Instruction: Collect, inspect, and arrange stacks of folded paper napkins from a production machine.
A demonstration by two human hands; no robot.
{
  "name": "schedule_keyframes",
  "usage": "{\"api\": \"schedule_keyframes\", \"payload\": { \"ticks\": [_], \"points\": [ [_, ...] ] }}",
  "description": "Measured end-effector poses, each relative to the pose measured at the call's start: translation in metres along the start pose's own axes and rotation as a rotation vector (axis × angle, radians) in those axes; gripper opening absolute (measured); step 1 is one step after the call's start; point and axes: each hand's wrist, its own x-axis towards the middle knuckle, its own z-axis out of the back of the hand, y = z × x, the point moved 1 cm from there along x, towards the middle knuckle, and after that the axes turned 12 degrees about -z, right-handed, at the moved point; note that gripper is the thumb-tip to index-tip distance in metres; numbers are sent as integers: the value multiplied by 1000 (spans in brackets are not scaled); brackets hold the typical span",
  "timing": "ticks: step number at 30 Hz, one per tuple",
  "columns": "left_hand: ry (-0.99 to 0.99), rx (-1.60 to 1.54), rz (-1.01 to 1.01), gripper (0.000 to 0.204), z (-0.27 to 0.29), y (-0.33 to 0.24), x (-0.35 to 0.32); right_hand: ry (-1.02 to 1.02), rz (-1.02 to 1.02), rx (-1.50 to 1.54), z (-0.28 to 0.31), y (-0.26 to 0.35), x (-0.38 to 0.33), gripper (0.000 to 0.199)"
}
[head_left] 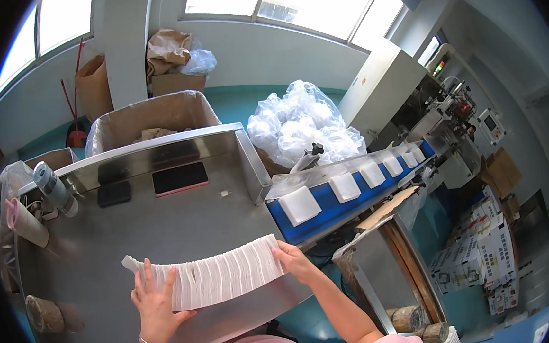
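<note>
A long row of folded white paper napkins [221, 275] stands packed side by side near the front of the steel table, bowed slightly. My left hand [156, 303] lies over its left part, fingers spread and stretched toward the far edge, thumb apart at the near edge. At the right end, my right hand [293, 262] is closed on the last napkins, thumb and fingers pressing against them. The leftmost napkins tilt outward beyond my left fingers. The undersides of both hands are hidden.
A blue conveyor belt [325, 218] carries spaced white napkin stacks at the right. On the steel table [118, 238] lie two dark phones [180, 177]; a bottle [55, 190] and pink cup [27, 223] stand left. Behind are a lined carton [154, 119] and clear plastic bags [303, 124].
</note>
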Motion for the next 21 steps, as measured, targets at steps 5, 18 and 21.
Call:
{"api": "schedule_keyframes", "payload": {
  "ticks": [5, 18, 21],
  "points": [
    [-19, -17, -20, 94, 2, 0, 0, -186, -48, 350, 23, -7, 13, 33],
    [-21, -33, -49, 92, -2, -12, 2, 14, -55, 11, 9, -10, 5, 32],
    [-13, -34, -52, 92, 0, -12, 1, -35, 204, -266, 7, -6, 3, 32]
  ]
}}
